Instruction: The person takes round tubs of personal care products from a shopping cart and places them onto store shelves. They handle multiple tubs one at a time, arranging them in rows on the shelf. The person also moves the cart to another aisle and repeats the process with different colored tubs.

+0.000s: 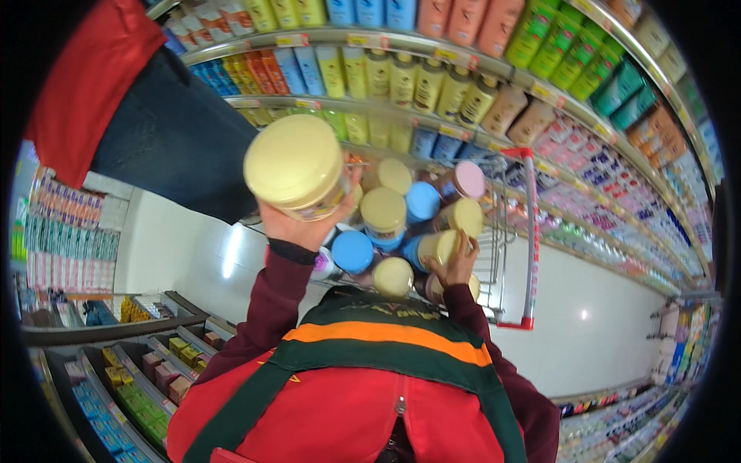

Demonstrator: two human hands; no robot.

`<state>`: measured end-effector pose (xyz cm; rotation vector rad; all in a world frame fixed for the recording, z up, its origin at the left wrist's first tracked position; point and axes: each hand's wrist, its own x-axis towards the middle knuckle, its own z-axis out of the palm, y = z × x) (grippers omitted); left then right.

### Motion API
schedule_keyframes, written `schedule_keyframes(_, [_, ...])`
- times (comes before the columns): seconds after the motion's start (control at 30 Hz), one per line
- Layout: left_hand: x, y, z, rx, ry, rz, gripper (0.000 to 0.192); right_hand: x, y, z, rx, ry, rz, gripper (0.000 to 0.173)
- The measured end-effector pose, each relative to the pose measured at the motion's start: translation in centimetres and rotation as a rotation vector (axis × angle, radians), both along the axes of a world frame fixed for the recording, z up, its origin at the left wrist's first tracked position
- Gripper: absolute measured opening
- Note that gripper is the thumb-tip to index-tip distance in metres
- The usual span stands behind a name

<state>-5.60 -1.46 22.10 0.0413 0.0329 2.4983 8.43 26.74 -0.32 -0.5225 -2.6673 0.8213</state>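
Observation:
My left hand (307,228) holds up a large jar with a cream-yellow lid (293,159), its palm and fingers around the jar's lower side. Below and to the right, a wire shopping cart (492,272) carries several jars with cream, blue and pink lids. My right hand (457,260) reaches into the cart, its fingers on a cream-lidded jar (437,249) that lies tilted among the others. Near it are a blue-lidded jar (352,252), another cream-lidded jar (392,276) and a pink-lidded jar (469,179).
Shelves (417,43) of bottles curve along the far side and right. A person's dark trouser leg (168,127) and red garment (98,75) are close at upper left. The cart's red handle (529,237) stands at right. Shelves with small boxes (139,405) are at lower left.

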Motion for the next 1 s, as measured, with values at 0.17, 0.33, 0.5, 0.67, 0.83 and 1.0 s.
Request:
schedule_keyframes(0.17, [-1.4, 0.9, 1.7, 0.128, -0.016, -0.006, 0.09, 0.1, -0.4, -1.4, -0.005, 0.054, -0.061, 0.112])
schedule_keyframes(0.33, [-2.0, 1.1, 3.6, 0.133, -0.011, 0.008, 0.091, 0.0, -0.3, -1.4, 0.003, -0.042, -0.088, 0.112])
schedule_keyframes(0.5, [-2.9, 0.6, 5.1, 0.036, 0.136, 0.061, 0.093, 0.4, -0.3, -0.8, -0.023, -0.056, -0.067, 0.11])
schedule_keyframes(0.67, [-3.9, 0.6, 7.3, -0.065, 0.256, 0.164, 0.091, 0.4, -0.2, -0.8, -0.009, -0.055, -0.071, 0.109])
schedule_keyframes(0.83, [-6.1, 1.0, 11.8, -0.028, 0.39, 0.209, 0.085, 0.5, -0.1, -0.6, -0.03, -0.029, -0.06, 0.11])
schedule_keyframes(1.0, [-7.4, 1.5, 15.2, 0.022, 0.453, 0.212, 0.08, 0.6, -0.1, -0.3, -0.032, -0.054, -0.051, 0.111])
